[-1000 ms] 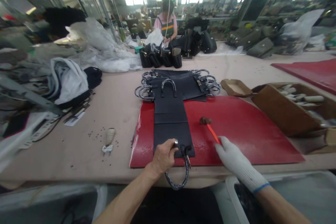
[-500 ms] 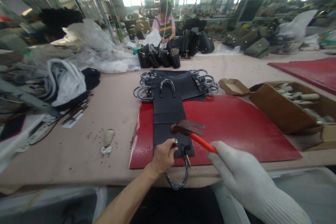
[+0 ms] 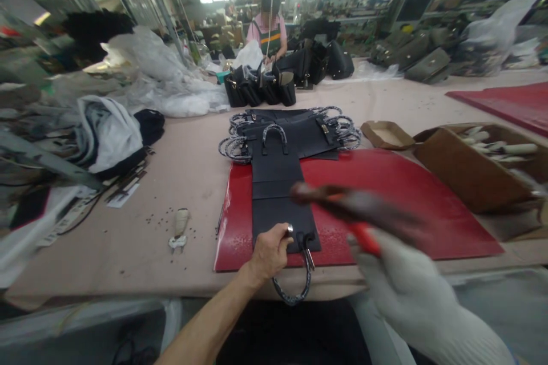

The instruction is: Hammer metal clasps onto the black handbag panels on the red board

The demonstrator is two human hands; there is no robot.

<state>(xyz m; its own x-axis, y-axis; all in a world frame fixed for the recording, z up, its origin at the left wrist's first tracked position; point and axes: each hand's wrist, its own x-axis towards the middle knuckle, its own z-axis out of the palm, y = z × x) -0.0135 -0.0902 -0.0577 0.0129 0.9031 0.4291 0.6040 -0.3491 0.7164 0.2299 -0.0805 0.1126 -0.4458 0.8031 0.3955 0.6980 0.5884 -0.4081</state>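
Observation:
A flat black bag panel (image 3: pixel 276 168) lies lengthwise on a red mat (image 3: pixel 363 205), with a patterned rope handle (image 3: pixel 293 298) hanging off its near end over the table edge. My bare left hand (image 3: pixel 270 251) is closed on a small metal punch (image 3: pixel 290 228), held upright on the panel near that handle. Most of the punch is hidden by my fingers. In a white knitted glove, my right hand (image 3: pixel 406 279) grips the red handle of a claw hammer (image 3: pixel 342 199). The hammer is smeared by motion, its head up and to the right of the punch.
More black panels with rope handles (image 3: pixel 317 134) are stacked behind. A brown box (image 3: pixel 475 171) of white-wrapped tools and a shallow cardboard tray (image 3: pixel 387 135) stand right. A white-wrapped two-pronged tool (image 3: pixel 178 231) lies left among small black bits. A person (image 3: pixel 269 31) works across the table near black bags (image 3: pixel 261 86).
The hammer has swung and turned, its claw now pointing further right and its head blurred. My left hand keeps its hold on the punch. The whole view has shifted slightly.

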